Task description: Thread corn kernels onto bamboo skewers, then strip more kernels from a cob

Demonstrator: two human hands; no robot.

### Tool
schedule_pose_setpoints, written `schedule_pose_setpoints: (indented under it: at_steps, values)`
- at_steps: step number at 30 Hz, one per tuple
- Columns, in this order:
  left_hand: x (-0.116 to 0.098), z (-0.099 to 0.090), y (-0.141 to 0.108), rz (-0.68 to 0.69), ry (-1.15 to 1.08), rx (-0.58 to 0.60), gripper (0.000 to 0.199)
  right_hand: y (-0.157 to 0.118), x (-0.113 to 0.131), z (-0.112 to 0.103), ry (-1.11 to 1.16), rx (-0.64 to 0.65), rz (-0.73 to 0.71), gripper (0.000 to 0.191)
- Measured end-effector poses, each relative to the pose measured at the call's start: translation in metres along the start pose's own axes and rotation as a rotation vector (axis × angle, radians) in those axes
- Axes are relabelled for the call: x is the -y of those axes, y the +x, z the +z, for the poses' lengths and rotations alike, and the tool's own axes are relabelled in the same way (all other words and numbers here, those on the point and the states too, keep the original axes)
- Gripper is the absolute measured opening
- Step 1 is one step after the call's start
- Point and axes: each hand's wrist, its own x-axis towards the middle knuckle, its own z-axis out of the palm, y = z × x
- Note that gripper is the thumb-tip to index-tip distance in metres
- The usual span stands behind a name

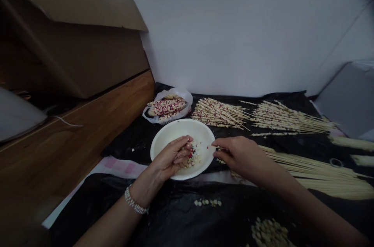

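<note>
My left hand (175, 155), a beaded bracelet on its wrist, is over a white bowl (162, 143) with its fingers curled; a small pale kernel seems pinched at the fingertips. Red and pale kernels (193, 160) lie in the bowl below it. At the bowl's right rim, my right hand (233, 153) pinches a thin stick, mostly hidden by the fingers. Behind the bowl, a plastic bag (187, 97) holds speckled red and white corn cobs (168, 107).
Two piles of kernel-threaded sticks (217, 112) (280, 117) lie at the back. Bare sticks (318, 173) spread at right. Loose kernels (269, 233) and a short row of pieces (208, 202) lie in front. A cardboard box (96, 56) stands left, a white wall behind.
</note>
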Motion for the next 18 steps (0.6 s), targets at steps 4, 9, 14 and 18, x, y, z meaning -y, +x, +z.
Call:
schedule_pose_setpoints:
  at_steps: [4, 9, 14, 18]
  values:
    - [0.001, 0.004, 0.002, -0.122, -0.272, -0.111, 0.021, -0.002, 0.009, 0.003, -0.036, -0.013, 0.016, 0.027]
    - [-0.007, 0.005, 0.002, -0.113, -0.263, -0.326, 0.037, 0.002, 0.006, 0.007, -0.077, -0.028, 0.029, 0.026]
    - [-0.006, 0.004, -0.001, -0.066, -0.159, -0.186, 0.035, 0.004, 0.003, 0.012, -0.067, -0.021, -0.015, 0.026]
    - [-0.003, 0.003, -0.002, -0.009, -0.027, -0.093, 0.047, 0.005, 0.001, 0.017, -0.062, -0.044, -0.059, 0.028]
